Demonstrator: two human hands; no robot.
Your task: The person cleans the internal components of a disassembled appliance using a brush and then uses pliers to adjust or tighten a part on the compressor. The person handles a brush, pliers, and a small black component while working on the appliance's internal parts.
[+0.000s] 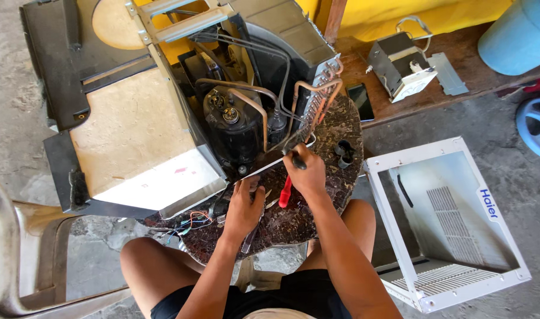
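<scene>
- Sitting with bare knees (163, 260) drawn up to a small round table (335, 177), the person works at its near edge.
- The left hand (244, 207) lies on the tabletop with fingers curled; whether it pinches anything I cannot tell. A slim metal tool (250, 237) lies just under its wrist.
- Thin coloured wires (190, 221) trail over the table edge just left of that hand.
- The right hand (305, 171) is closed around a dark tool handle (298, 162), its tip set against the lower front edge of the opened air-conditioner unit (146, 159).
- A red-handled screwdriver (286, 192) lies on the table, partly under the right hand.
- Two small dark fittings (343, 152) rest on the table, right of that hand.
- Inside the unit, beyond the hands, stands the black compressor (234, 127), with copper pipes (314, 94) bending around it.
- The unit's white metal casing (447, 224) lies on the floor to the right.
- Farther off, a wooden bench (459, 59) carries a dark phone (361, 100) and a small grey electrical box (400, 65).
</scene>
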